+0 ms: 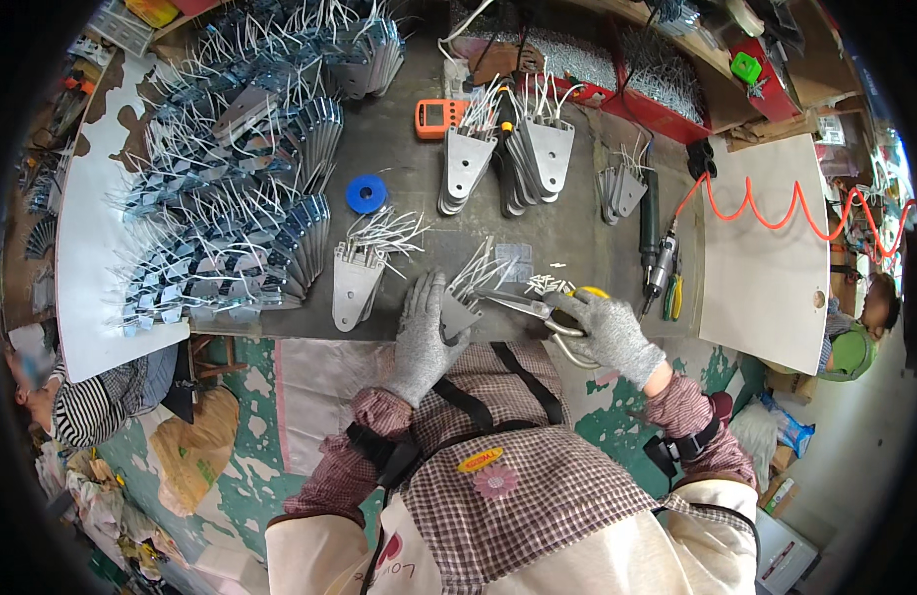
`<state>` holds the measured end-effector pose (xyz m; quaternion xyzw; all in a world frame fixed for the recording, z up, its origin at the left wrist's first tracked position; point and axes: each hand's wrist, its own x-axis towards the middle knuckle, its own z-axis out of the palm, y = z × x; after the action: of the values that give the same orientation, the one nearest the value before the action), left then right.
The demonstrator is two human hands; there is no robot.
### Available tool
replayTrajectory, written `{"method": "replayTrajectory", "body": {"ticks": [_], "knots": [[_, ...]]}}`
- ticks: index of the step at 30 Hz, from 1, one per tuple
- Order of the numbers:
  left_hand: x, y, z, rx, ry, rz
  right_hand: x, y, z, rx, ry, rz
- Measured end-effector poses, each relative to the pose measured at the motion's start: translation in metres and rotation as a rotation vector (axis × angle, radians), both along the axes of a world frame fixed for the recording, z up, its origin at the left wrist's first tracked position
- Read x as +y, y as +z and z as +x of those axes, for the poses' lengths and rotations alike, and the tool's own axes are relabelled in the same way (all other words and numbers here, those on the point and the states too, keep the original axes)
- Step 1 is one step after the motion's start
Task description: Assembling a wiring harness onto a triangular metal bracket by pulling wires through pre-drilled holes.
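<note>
In the grey-gloved grip of my right hand is a pair of scissors, its blades pointing left toward some white wires. My left hand, gloved too, lies along the left side of a small stack of grey metal plates, thumb at its lower end. White wires fan out from the plates' upper end, beside the scissor tips. Just left of that hand stands another stack of wired plates. Short white cut pieces lie scattered above the scissors.
Rows of blue-filmed wired plates cover the table's left. Further stacks stand at the back, near an orange meter and blue tape roll. A driver with coiled orange hose and pliers lie right. Red bins line the back.
</note>
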<state>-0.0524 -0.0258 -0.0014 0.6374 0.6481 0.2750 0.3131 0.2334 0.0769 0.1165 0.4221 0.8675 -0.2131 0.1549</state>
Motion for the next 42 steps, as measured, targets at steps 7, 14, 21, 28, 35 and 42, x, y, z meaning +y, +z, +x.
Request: {"method": "replayTrajectory", "body": {"ticks": [7, 14, 21, 28, 35, 42], "knots": [[0.022, 0.068, -0.021, 0.269, -0.192, -0.006, 0.010, 0.037, 0.005, -0.069, 0.094, 0.037], [0.034, 0.075, -0.019, 0.336, -0.283, 0.068, 0.010, 0.046, 0.012, -0.003, 0.088, 0.054], [0.050, 0.085, -0.008, 0.403, -0.457, 0.061, 0.010, 0.043, 0.027, 0.022, 0.097, 0.058], [0.073, 0.082, 0.012, 0.367, -0.608, 0.064, 0.027, 0.030, 0.065, -0.091, 0.092, -0.004], [0.046, 0.035, 0.025, -0.424, -0.080, -0.250, 0.078, -0.069, 0.093, 0.304, -0.417, 0.353], [0.020, 0.016, 0.021, -0.517, 0.098, -0.083, 0.022, -0.057, -0.048, 0.891, -0.644, -0.441]]}}
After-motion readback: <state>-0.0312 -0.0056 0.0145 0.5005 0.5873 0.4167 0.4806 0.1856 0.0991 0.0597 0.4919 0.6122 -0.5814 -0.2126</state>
